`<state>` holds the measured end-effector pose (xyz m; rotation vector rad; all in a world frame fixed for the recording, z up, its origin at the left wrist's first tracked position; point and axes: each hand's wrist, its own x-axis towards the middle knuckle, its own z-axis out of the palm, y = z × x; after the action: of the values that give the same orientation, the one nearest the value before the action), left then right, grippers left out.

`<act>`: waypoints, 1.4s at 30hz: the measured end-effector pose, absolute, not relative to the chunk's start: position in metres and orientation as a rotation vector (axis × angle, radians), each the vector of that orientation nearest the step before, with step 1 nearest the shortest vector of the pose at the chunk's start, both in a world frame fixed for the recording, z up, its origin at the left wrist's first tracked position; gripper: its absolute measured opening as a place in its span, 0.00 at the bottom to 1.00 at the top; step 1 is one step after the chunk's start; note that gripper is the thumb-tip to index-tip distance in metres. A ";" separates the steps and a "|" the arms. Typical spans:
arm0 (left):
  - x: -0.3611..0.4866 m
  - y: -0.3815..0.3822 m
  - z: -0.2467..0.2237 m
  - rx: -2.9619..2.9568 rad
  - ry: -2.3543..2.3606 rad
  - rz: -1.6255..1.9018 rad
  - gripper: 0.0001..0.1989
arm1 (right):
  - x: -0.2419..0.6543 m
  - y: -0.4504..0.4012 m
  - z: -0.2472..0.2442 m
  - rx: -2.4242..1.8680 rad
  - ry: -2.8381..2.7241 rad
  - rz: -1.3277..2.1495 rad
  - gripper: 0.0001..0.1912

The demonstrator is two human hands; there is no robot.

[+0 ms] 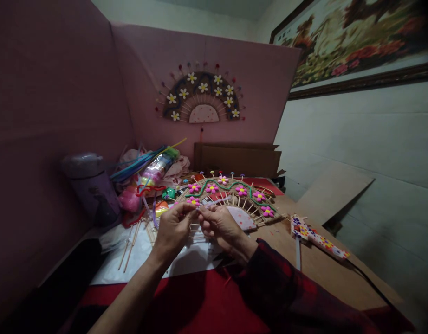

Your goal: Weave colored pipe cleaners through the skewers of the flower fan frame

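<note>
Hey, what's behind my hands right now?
A fan with pink flowers and a green wavy strip. Your left hand and right hand hide some of its lower left.

Fan (231, 185): rough, twine-like face; matt, clay-like flowers (241, 190); smooth-looking base (241, 219), material unclear.
Sticks (131, 248): bare wood.
Pouch (159, 168): clear plastic, glossy.
Bottle (94, 190): smooth, low sheen.
Box (235, 157): matt cardboard.
Glue gun (320, 239): smooth, flower-patterned casing.
Sleeve (290, 278): soft plaid cloth.
Wall (367, 134): smooth tile, faint gloss.
Frame (360, 84): dark, wood-like.
</note>
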<state>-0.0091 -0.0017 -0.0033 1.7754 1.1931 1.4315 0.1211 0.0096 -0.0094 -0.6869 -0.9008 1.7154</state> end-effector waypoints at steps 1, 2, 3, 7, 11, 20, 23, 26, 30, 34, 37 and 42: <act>-0.009 -0.003 -0.002 1.730 1.181 1.429 0.07 | 0.121 0.009 -0.008 -0.674 -0.894 1.731 0.17; -0.008 -0.003 -0.001 1.702 1.174 1.426 0.08 | 0.121 0.008 -0.008 -0.669 -0.902 1.738 0.17; -0.008 -0.004 -0.001 1.689 1.169 1.424 0.08 | 0.121 0.008 -0.008 -0.669 -0.922 1.738 0.17; -0.010 -0.005 -0.002 1.806 1.174 1.395 0.07 | 0.122 0.010 -0.010 -0.715 -1.022 1.666 0.17; -0.012 -0.001 -0.007 2.145 1.328 1.354 0.06 | 0.121 0.013 -0.013 -0.784 -1.144 1.502 0.16; -0.009 0.001 -0.009 2.240 1.402 1.379 0.08 | 0.119 0.011 -0.015 -0.753 -1.169 1.482 0.16; -0.006 -0.001 -0.006 1.773 1.196 1.440 0.08 | 0.120 0.009 -0.012 -0.649 -1.042 1.644 0.14; -0.005 -0.002 -0.005 1.615 1.141 1.434 0.10 | 0.120 0.008 -0.010 -0.625 -0.987 1.685 0.14; -0.006 -0.002 -0.006 1.763 1.178 1.441 0.08 | 0.121 0.009 -0.011 -0.670 -1.021 1.673 0.15; -0.009 -0.001 -0.008 2.039 1.279 1.421 0.07 | 0.121 0.013 -0.014 -0.734 -1.106 1.570 0.17; -0.011 0.001 -0.010 2.395 1.410 1.341 0.08 | 0.120 0.016 -0.018 -0.828 -1.170 1.436 0.16; -0.011 0.005 -0.015 2.683 1.524 1.164 0.10 | 0.117 0.015 -0.023 -0.925 -1.213 1.289 0.17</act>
<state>-0.0115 0.0047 -0.0149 2.6834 1.5237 1.1638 0.1167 0.0154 -0.0229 -0.9250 -1.2128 1.2891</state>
